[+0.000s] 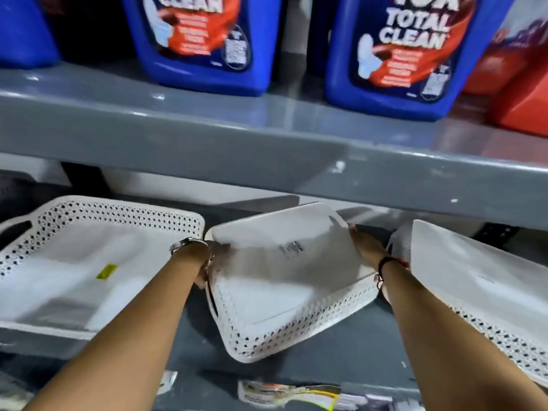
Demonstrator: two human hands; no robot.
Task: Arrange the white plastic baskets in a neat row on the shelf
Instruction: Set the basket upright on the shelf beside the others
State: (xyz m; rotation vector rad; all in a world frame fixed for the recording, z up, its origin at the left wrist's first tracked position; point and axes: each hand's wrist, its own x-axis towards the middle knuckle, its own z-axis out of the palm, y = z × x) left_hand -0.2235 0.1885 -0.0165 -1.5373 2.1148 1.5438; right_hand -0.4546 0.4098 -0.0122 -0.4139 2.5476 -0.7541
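Three white perforated plastic baskets lie on the lower grey shelf (350, 348). The middle basket (284, 280) is tilted and turned askew, a small printed label on its flat face. My left hand (207, 262) grips its left side near the handle slot. My right hand (363, 243) holds its right far edge. The left basket (74, 262) lies flat with a yellow sticker inside. The right basket (480, 292) leans at an angle, partly cut off by the frame edge.
The upper grey shelf (267, 149) overhangs close above the baskets. On it stand blue detergent jugs (204, 40) and red containers (522, 93). Price labels (287, 396) run along the lower shelf's front edge. White bins sit at the back behind the baskets.
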